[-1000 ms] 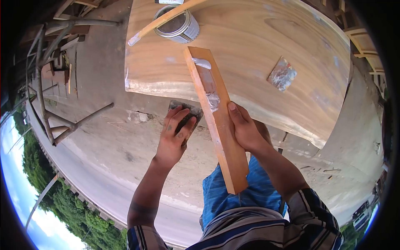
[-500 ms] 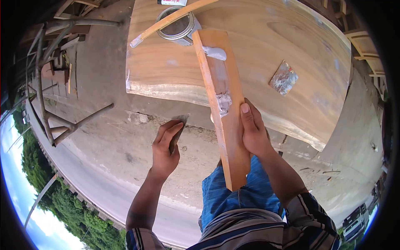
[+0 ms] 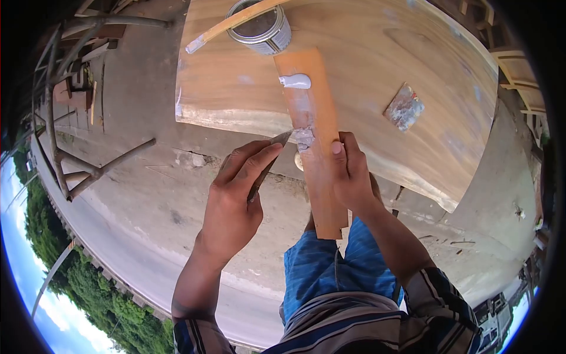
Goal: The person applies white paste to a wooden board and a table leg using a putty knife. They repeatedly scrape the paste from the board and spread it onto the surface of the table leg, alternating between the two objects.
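My left hand (image 3: pixel 239 183) pinches a dark, flat putty knife (image 3: pixel 272 163), its tip at the left edge of a long orange-brown board (image 3: pixel 323 171). Just right of that tip lies a rough grey lump of putty (image 3: pixel 303 138) on the board. Higher up, a smooth pale blob of paste (image 3: pixel 295 81) sits on the same face. My right hand (image 3: pixel 352 171) grips the board's right edge, thumb on top and the other fingers partly hidden behind it. The board slants over the table's near edge, its lower end above my blue shorts.
A wide wooden slab table (image 3: pixel 436 135) spans the top. On it are an open metal can (image 3: pixel 271 40) with a wooden stick (image 3: pixel 230 25) across it, and a stained square plate (image 3: pixel 404 107). A pole frame (image 3: pixel 97 171) stands at the left; a road lies lower left.
My left hand has moved up and right, bringing the knife to the board's edge. The board has turned to show its broad face more flatly, and its lower end has risen.
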Motion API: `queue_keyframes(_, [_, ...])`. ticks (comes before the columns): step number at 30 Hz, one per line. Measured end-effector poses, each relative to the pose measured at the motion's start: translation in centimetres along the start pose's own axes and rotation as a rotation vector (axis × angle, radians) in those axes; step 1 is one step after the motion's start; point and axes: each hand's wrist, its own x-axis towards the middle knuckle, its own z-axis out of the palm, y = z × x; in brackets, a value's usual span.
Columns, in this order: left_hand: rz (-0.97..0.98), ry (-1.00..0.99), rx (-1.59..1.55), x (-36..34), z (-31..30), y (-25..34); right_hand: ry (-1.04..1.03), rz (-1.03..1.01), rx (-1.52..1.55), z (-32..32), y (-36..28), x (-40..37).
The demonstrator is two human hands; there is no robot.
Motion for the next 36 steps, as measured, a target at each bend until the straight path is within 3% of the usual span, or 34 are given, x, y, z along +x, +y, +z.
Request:
queue_keyframes(6, [0.102, -0.177, 0.247, 2.7, -0.6, -0.9, -0.068, -0.081, -0.055, 0.9, -0.8, -0.4])
queue_keyframes(9, [0.008, -0.301, 0.219, 2.7, -0.5, -0.5, -0.131, -0.004, -0.099, 0.8, -0.7, -0.6])
queue_keyframes(12, [-0.033, -0.403, 0.138, 2.4, 0.3, -0.4, -0.058, -0.083, -0.095, 1.3, 0.6, -0.9])
queue_keyframes(17, [-0.046, -0.546, 0.034, 1.1, 2.2, -0.4, -0.094, 0.047, -0.147, 0.3, 0.7, -0.6])
queue_keyframes(20, [-0.082, -0.537, -0.138, 1.3, 1.3, -0.4, -0.078, 0.057, -0.09, 0.0, 1.6, -0.5])
queue_keyframes(22, [-0.265, -0.41, -0.223, 1.3, -0.1, -0.1, -0.069, 0.066, -0.005, -0.3, 1.9, -0.2])
queue_keyframes(24, [-0.284, -0.268, -0.311, 0.5, 0.1, 0.0, -0.09, 0.094, 0.088, -0.5, 1.9, -0.2])
queue_keyframes(27, [-0.036, -0.124, -0.239, 0.0, 1.7, 0.1, -0.101, 0.125, 0.208, -0.1, 1.3, -0.3])
queue_keyframes(31, [0.44, 0.043, 0.294, -0.9, 5.1, -2.5, -0.075, 0.287, 0.319, 0.5, -0.5, -0.3])
queue_keyframes(33, [0.312, 0.004, 0.377, -1.6, 4.9, -5.0, -0.038, 0.363, 0.469, 0.9, -0.6, -0.3])
queue_keyframes(35, [0.171, -0.076, 0.324, -3.3, 5.2, -9.0, -0.076, 0.21, 0.453, 0.0, 0.4, 0.1])
queue_keyframes(36, [0.136, -0.042, 0.27, -3.8, 5.3, -8.3, -0.105, 0.134, 0.437, -0.6, 0.8, 0.5])
